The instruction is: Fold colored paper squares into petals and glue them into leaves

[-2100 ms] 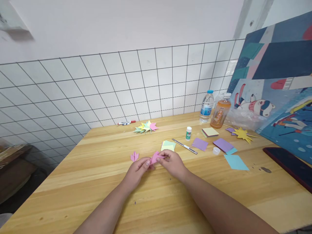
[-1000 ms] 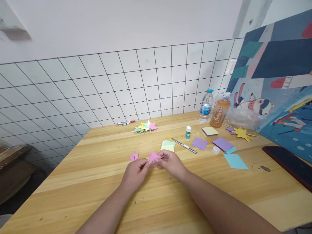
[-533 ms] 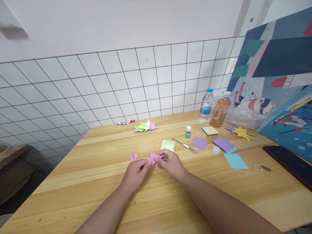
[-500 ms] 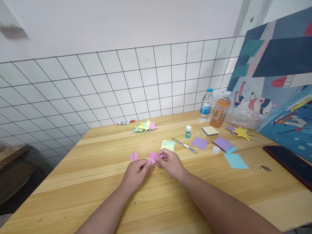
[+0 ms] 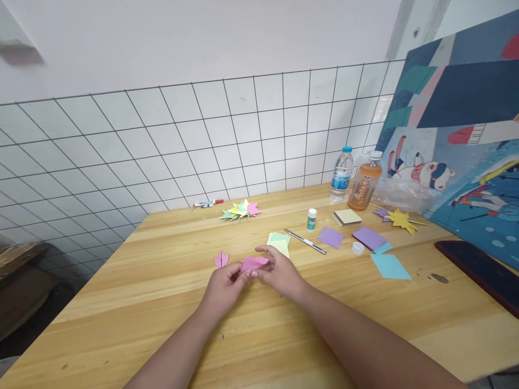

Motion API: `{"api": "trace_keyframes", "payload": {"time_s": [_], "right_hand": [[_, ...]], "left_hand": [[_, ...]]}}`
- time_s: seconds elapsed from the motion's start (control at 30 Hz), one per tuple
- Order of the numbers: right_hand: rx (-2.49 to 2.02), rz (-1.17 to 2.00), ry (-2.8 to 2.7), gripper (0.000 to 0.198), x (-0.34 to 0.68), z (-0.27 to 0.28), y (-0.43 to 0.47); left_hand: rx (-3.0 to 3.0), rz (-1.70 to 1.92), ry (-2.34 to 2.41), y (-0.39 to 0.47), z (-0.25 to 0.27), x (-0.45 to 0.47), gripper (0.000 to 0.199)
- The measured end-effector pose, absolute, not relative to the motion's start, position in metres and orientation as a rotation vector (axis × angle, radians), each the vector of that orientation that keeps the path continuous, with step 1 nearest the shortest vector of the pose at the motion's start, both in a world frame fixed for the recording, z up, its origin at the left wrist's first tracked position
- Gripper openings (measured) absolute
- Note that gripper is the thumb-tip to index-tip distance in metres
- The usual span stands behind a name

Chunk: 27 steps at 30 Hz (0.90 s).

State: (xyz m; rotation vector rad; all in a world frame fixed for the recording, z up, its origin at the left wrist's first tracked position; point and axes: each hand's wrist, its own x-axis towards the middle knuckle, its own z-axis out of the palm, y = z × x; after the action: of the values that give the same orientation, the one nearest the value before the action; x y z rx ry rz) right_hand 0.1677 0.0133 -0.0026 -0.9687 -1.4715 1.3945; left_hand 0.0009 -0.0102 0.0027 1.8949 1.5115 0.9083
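Observation:
A folded piece of pink paper (image 5: 254, 263) is held between both hands over the wooden table (image 5: 162, 302). My left hand (image 5: 227, 286) pinches its left and lower edge between thumb and fingers. My right hand (image 5: 281, 274) grips the right side, thumb at the lower edge and index finger raised a little behind. Just left of the paper lies a folded pink paper leaf (image 5: 221, 259). Beyond my right hand is a small stack of green and yellow paper squares (image 5: 279, 243), partly hidden by that hand.
Folded paper leaves (image 5: 241, 210) and markers (image 5: 208, 203) lie at the back. Rightward are a glue stick (image 5: 311, 220), a utility knife (image 5: 305, 241), purple paper (image 5: 331, 237), a white cap (image 5: 357, 248), blue paper (image 5: 390, 266), a water bottle (image 5: 341, 175), an orange drink bottle (image 5: 365, 186) and a phone (image 5: 478, 275).
The pink paper has been turned and now shows a wide, flat folded shape. My right thumb has moved down to its lower edge, close to my left thumb.

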Motion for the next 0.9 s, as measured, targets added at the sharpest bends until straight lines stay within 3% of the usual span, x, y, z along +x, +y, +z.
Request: {"api": "trace_keyframes", "payload": {"time_s": [0.13,0.6,0.9], "right_hand": [[-1.004,1.463,-1.496,0.023,0.166,-0.004,0.015],[-1.051,1.645,-1.166,0.042,0.174,0.005,0.018],[-1.088,1.529,-1.12,0.041,0.178,0.005,0.021]], "left_hand": [[1.881,0.885,1.482,-0.01,0.003,0.0,0.031],[1.898,0.847,1.584,-0.007,0.006,-0.003,0.029],[1.817,0.864,1.528,-0.007,0.007,-0.002,0.031]]}}
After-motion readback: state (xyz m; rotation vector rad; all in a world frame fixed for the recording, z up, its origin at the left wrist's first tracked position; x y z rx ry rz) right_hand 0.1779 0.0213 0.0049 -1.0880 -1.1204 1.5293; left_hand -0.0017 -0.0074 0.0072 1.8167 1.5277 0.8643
